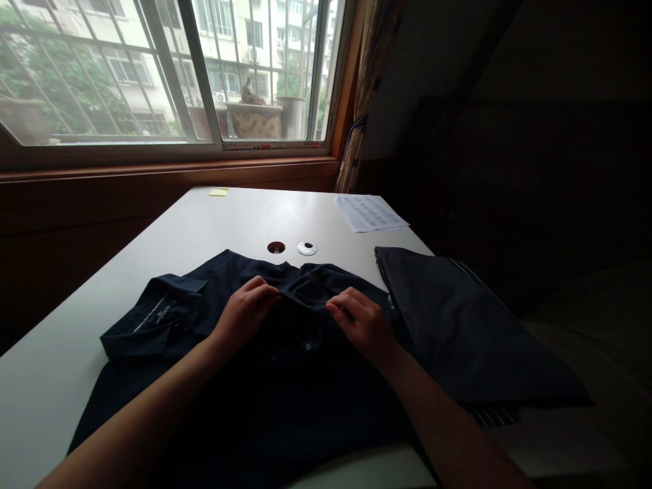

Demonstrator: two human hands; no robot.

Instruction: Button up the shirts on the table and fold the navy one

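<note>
A dark navy shirt [285, 401] lies spread across the table, its collar [153, 319] with a white-lettered label toward the left. My left hand [247, 309] pinches the fabric near the middle of the shirt, fingers closed. To its right, my right hand [364, 322] also has its fingers closed on the cloth, thumb and forefinger together. Between the two hands the fabric is slightly raised in a fold. Small buttons show on the shirt below the hands. Much of the lower shirt is in deep shadow.
A folded dark garment [473, 326] lies on the right side of the white table [244, 217]. Printed sheets [371, 212] rest at the far right corner, and a yellow sticky note [219, 192] at the far left. Two round holes pierce the tabletop. A barred window stands behind.
</note>
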